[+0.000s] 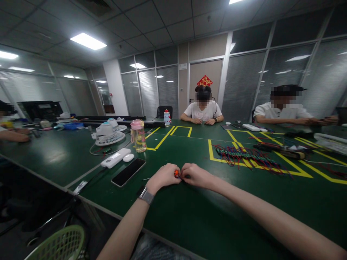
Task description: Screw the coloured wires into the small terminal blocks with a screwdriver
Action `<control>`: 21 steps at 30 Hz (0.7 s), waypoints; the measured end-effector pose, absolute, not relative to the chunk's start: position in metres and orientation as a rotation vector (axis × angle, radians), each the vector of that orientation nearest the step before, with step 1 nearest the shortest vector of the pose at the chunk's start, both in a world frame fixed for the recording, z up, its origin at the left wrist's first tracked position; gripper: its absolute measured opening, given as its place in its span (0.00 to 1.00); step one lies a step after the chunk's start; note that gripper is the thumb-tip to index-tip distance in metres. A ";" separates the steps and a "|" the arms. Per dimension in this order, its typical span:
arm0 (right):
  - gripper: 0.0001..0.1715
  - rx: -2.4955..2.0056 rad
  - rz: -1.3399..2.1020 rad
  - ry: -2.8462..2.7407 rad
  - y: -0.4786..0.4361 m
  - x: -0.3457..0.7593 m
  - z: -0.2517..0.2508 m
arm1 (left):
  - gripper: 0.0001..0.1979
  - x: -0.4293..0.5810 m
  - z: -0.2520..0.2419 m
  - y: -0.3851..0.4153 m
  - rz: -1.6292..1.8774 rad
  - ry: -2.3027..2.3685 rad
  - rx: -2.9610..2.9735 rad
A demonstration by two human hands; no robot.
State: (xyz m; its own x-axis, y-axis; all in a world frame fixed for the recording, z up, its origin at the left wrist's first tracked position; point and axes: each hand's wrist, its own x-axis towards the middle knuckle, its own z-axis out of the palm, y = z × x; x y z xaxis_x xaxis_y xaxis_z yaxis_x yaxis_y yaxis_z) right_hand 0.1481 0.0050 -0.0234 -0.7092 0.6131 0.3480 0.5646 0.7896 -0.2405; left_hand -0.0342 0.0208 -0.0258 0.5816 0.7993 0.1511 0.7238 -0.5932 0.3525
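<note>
My left hand [166,176], with a watch on its wrist, is closed round a small orange piece [176,174] whose kind I cannot make out. Fingertips of my right hand [195,176] are pinched together against the same spot, with something small and dark between them, mostly hidden. A thin light rod [146,179] shows just left of my left hand; whether it belongs to the orange piece I cannot tell. On the table to the left lies a black phone [129,172].
A white power strip [116,158], a round white case [128,157], a pink-lidded bottle [138,136] and white fans [110,133] stand left. Wired circuit boards [248,156] lie right, by pliers [282,150]. Two people sit opposite; another is at far left.
</note>
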 end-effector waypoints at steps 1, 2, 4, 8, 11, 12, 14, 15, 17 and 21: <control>0.11 -0.848 0.121 -2.587 0.003 0.151 -0.022 | 0.08 -0.034 -0.026 0.021 0.439 1.256 2.562; 0.11 -0.827 0.085 -2.594 0.002 0.154 -0.022 | 0.09 -0.035 -0.026 0.020 0.447 1.256 2.568; 0.10 -0.836 0.043 -2.560 0.000 0.161 -0.025 | 0.09 -0.036 -0.024 0.018 0.454 1.261 2.600; 0.06 -1.067 0.329 -2.162 -0.001 0.168 -0.036 | 0.14 -0.038 -0.020 0.008 0.505 1.236 2.685; 0.09 -1.193 0.726 -1.778 -0.002 0.165 -0.041 | 0.21 -0.039 -0.015 0.001 0.812 1.306 2.677; 0.10 -1.188 0.828 -1.702 -0.003 0.163 -0.041 | 0.21 -0.039 -0.014 0.000 0.965 1.357 2.646; 0.12 -1.151 0.960 -1.626 -0.004 0.156 -0.041 | 0.20 -0.040 -0.012 0.000 1.263 1.459 2.547; 0.13 -1.137 0.997 -1.615 -0.005 0.152 -0.042 | 0.18 -0.040 -0.011 0.001 1.377 1.497 2.497; 0.15 -1.137 1.044 -1.618 -0.005 0.146 -0.045 | 0.15 -0.043 -0.011 0.003 1.506 1.536 2.431; 0.17 -1.162 1.058 -1.650 -0.007 0.143 -0.053 | 0.13 -0.047 -0.012 0.006 1.531 1.541 2.409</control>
